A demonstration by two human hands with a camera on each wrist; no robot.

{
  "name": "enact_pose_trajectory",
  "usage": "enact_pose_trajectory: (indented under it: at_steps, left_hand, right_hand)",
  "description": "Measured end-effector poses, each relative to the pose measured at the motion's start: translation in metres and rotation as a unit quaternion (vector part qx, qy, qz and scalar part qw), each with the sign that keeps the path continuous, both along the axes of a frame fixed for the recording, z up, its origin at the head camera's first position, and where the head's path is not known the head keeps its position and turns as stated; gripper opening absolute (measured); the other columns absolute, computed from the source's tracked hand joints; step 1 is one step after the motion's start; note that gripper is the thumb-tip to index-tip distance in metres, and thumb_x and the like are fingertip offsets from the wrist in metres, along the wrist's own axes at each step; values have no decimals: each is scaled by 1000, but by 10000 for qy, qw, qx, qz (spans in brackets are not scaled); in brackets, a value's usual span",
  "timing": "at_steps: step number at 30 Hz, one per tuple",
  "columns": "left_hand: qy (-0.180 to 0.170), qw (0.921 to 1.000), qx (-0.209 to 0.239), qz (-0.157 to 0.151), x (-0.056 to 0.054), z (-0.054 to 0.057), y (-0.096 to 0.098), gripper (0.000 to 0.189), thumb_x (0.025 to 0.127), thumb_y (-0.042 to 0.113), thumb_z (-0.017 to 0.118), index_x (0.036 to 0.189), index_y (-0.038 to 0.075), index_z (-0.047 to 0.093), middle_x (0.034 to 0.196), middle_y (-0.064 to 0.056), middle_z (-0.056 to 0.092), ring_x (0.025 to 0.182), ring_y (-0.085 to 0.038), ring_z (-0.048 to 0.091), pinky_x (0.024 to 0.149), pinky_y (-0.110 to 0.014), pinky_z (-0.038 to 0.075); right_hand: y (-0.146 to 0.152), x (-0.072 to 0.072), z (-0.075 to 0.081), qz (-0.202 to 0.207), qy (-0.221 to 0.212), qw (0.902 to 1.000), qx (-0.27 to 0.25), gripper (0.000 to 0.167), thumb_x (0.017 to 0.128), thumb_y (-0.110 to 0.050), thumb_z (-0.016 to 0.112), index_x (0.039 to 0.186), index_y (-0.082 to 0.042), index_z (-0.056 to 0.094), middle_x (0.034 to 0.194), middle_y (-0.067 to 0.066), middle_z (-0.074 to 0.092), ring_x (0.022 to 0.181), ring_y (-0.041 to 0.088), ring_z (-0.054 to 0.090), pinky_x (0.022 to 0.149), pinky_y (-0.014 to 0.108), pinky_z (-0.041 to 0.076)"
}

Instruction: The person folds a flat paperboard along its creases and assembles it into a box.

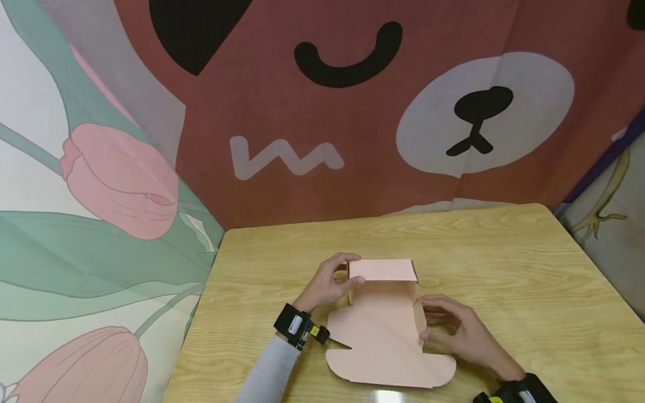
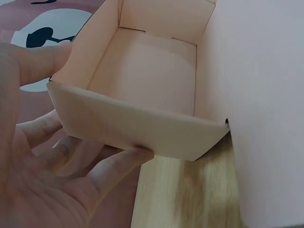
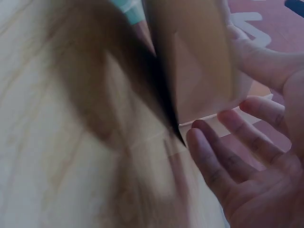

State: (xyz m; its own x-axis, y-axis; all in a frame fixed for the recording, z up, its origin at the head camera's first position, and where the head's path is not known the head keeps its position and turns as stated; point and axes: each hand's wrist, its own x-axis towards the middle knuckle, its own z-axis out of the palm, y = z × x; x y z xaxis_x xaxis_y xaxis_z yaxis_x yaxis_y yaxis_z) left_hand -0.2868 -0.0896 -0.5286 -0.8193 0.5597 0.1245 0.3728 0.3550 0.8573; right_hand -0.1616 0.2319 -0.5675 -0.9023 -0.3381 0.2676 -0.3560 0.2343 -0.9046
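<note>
box (image 1: 378,322) on table (image 1: 267,257) | left: left grip (image 1: 327,286) | right: right grip (image 1: 461,330) | behind: backdrop (image 1: 363,117)

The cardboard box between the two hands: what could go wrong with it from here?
The left hand grips the cardboard box at its far left; squeezing hard might dent it. The right hand touches the side flap, which may crease crookedly if pushed unevenly. The rounded end flap juts out on both sides and could catch and bend.

The light wood-grain worktop (image 1: 504,257), its far corners rounding off, is carrying a partly folded pale-pink cardboard box (image 1: 378,324), whose round-eared panel is lying toward the near side, where a small white glare (image 1: 388,397) is shining.
</note>
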Motion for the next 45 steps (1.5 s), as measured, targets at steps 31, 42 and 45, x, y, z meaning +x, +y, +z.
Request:
enact_pose_trajectory:
  at_steps: [31,42,45]
  left_hand:
    - [-714,9966,331,262,8,2,9,53,86,27,77,133,24,52,143,0,49,134,-31,51,103,-37,50]
    - [-388,9986,57,349,10,1,3,61,88,41,74,140,21,50,140,-4,46,132,-32,49,102,-46,50]
    - [-408,9985,32,362,11,2,2,60,87,41,74,140,23,51,140,-5,44,130,-31,48,101,-44,51]
  right_hand:
    - [-3,0,-7,-370,446,9962,643,61,71,-22,89,125,-5,65,130,13,60,111,12,64,78,32,60]
    - [-7,0,6,-1052,2462,9318,2453,68,61,-41,93,117,-10,72,158,11,36,144,22,36,113,9,24]
    - [-6,-1,10,-850,2534,9287,2571,68,63,-40,92,119,-9,71,159,10,37,146,19,35,118,8,15]
